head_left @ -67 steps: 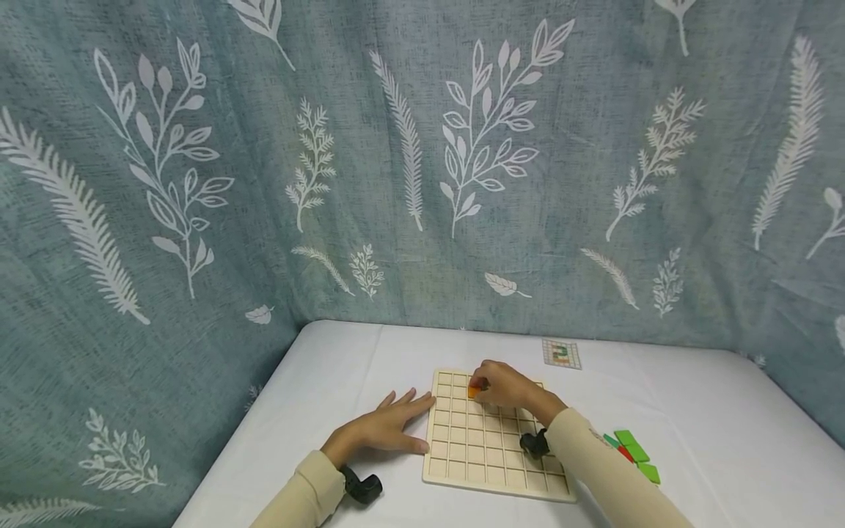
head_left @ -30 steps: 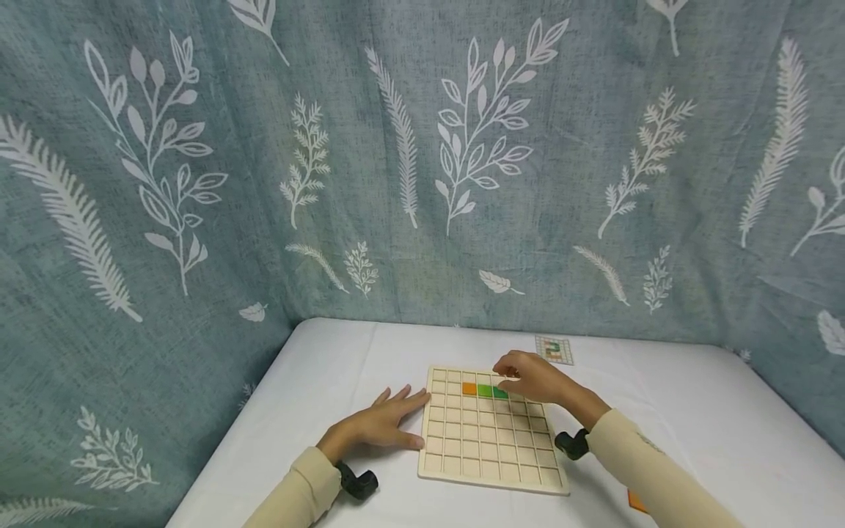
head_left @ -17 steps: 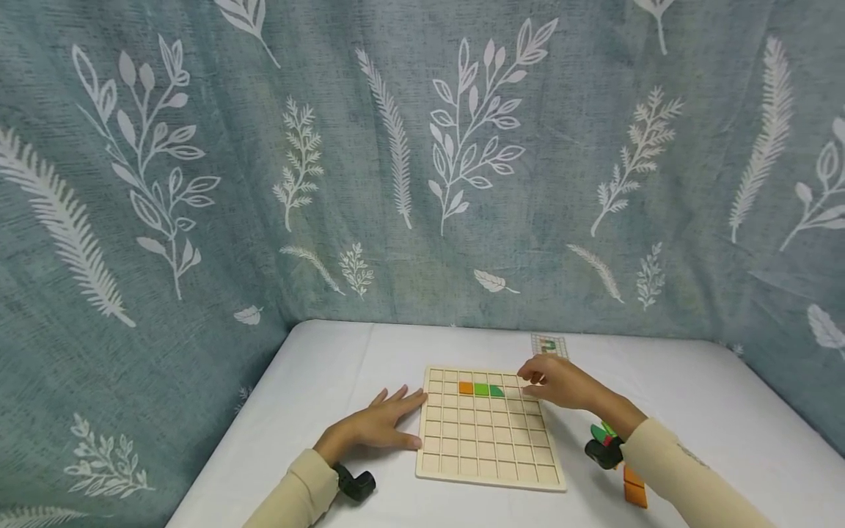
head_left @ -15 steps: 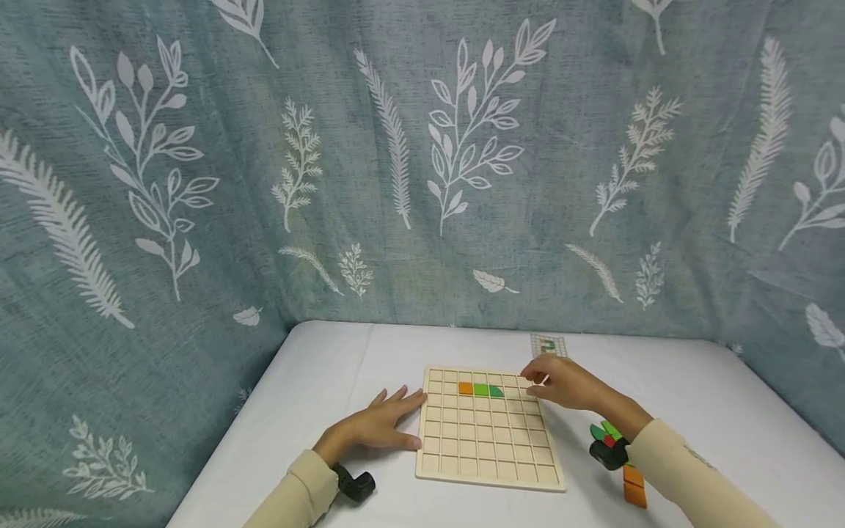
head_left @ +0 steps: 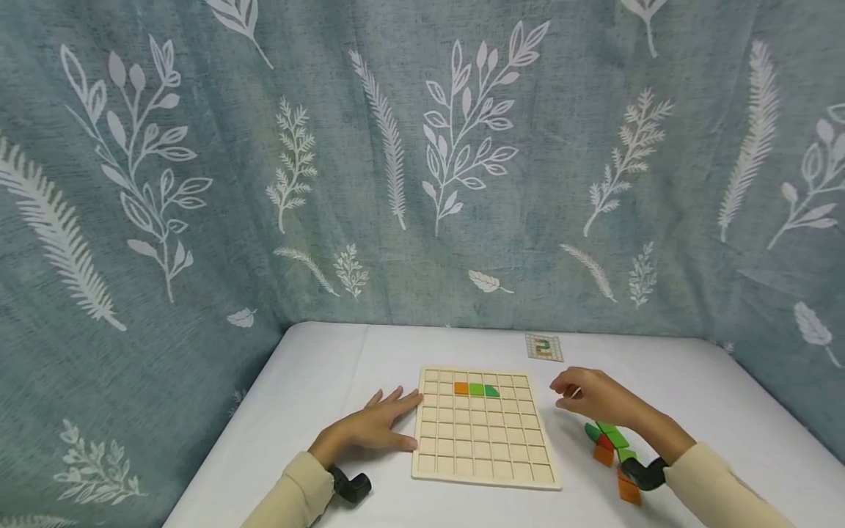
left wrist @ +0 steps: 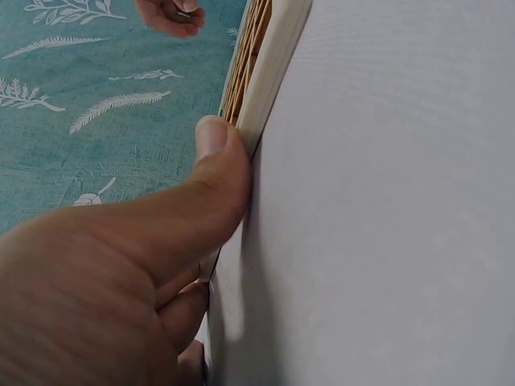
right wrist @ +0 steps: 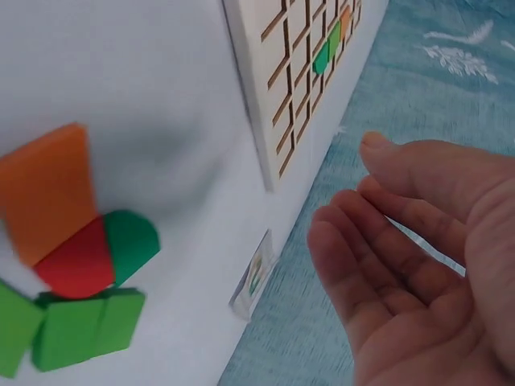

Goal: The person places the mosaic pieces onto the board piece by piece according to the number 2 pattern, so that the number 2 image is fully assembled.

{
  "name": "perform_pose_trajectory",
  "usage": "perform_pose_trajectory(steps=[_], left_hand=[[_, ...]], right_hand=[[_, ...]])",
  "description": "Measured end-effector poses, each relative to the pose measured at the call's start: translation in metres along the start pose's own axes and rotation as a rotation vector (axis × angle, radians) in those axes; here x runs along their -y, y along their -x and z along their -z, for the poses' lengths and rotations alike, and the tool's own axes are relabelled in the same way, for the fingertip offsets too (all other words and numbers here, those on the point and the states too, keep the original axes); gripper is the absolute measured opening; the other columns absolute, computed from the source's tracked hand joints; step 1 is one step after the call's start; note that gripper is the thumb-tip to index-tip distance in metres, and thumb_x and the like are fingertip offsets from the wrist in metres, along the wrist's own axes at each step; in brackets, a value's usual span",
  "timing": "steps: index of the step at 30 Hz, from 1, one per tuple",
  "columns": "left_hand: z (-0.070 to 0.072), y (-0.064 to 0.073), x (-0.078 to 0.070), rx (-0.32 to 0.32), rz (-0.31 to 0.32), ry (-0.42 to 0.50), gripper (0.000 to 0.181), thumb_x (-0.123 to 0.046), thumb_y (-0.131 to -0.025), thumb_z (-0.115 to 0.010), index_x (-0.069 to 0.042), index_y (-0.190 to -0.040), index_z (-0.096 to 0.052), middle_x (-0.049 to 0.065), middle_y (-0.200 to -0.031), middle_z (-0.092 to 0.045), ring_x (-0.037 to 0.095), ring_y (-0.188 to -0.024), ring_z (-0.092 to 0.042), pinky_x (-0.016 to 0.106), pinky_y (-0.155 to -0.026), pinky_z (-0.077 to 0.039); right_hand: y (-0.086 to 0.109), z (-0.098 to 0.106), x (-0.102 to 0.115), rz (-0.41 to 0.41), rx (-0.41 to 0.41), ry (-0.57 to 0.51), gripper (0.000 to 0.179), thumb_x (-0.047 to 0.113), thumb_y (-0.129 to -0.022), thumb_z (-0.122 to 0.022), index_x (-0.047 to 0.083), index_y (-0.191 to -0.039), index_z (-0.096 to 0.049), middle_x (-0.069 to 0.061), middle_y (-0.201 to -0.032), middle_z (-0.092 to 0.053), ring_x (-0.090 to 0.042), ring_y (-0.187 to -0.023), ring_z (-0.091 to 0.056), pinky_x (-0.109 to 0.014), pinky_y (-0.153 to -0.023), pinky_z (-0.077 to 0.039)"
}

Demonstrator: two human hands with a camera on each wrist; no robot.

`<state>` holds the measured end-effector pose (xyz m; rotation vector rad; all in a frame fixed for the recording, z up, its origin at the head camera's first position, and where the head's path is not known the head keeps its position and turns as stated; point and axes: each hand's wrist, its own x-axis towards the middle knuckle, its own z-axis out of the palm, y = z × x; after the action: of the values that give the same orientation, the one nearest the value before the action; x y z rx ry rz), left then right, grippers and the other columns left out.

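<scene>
Left hand [head_left: 375, 430]: is being held with its fingers straight and spread, nothing being gripped; the left edge of the grid board [head_left: 482, 448] is being touched by the thumb and a fingertip.
Right hand [head_left: 597, 394]: is being held in the air to the right of the board, its thumb parted from loosely bent fingers; nothing is being gripped.
Forearms: are being covered by beige sleeves [head_left: 298, 488], a black device [head_left: 353, 488] being worn at each wrist.
Tiles on the board: an orange tile [head_left: 461, 388], a light green tile [head_left: 477, 389] and a round-cornered dark green tile [head_left: 491, 391] are being held side by side in the second row from the far edge.
Loose pieces: green, red [head_left: 605, 442] and orange pieces are being kept in a cluster right of the board, partly hidden by the right wrist device.
Table: the board is being supported flat on a white cloth [head_left: 343, 367]; a pattern card [head_left: 544, 347] is being displayed beyond it.
Backdrop: the table is being enclosed by a blue-green curtain [head_left: 264, 183] printed with white leaves.
Change: half a second ago the board's right edge was being overlapped by the right hand; now both board and card are being left uncovered by it.
</scene>
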<state>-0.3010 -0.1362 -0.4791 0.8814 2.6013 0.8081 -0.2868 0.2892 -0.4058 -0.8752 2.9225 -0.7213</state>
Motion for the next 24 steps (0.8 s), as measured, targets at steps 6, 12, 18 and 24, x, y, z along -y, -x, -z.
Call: perform_pose_trajectory(steps=[6,12,18,24], left_hand=[[-0.001,0.002,0.0,0.002,0.005,0.004,0.091,-0.052,-0.088,-0.07,-0.015,-0.159,-0.028,0.003,-0.166,-0.025,0.03,-0.157,-0.009,0.056,-0.126,0.005],[-0.001,0.0,-0.001,-0.009,0.007,-0.002,0.091,-0.052,-0.087,-0.071,-0.015,-0.159,-0.029,0.003,-0.166,-0.025,0.03,-0.157,-0.01,0.056,-0.126,0.005],[0.0,0.0,-0.001,-0.009,0.006,0.007,0.091,-0.05,-0.087,-0.072,-0.013,-0.158,-0.03,0.004,-0.166,-0.026,0.03,-0.157,-0.01,0.056,-0.126,0.005],[0.0,0.001,-0.001,-0.008,-0.006,0.006,0.09,-0.05,-0.088,-0.072,-0.013,-0.158,-0.029,0.004,-0.166,-0.025,0.031,-0.157,-0.01,0.057,-0.126,0.004]], right_hand=[[0.019,-0.002,-0.007,-0.058,-0.001,-0.027,0.026,0.019,-0.09,-0.074,0.002,-0.11,-0.07,-0.005,-0.102,-0.07,-0.006,-0.084,-0.063,-0.022,-0.072,-0.056],[0.035,-0.004,-0.016,-0.088,-0.015,-0.033,0.027,0.019,-0.09,-0.074,0.001,-0.11,-0.07,-0.007,-0.103,-0.07,-0.004,-0.084,-0.064,-0.022,-0.073,-0.057],[0.049,-0.002,-0.025,-0.172,-0.031,-0.05,0.026,0.021,-0.091,-0.073,0.003,-0.111,-0.07,-0.005,-0.104,-0.07,-0.002,-0.085,-0.062,-0.022,-0.074,-0.057],[0.06,-0.002,-0.038,-0.172,-0.06,0.001,0.019,0.012,-0.09,-0.072,0.004,-0.108,-0.07,-0.004,-0.101,-0.07,-0.005,-0.084,-0.063,-0.025,-0.074,-0.058]])
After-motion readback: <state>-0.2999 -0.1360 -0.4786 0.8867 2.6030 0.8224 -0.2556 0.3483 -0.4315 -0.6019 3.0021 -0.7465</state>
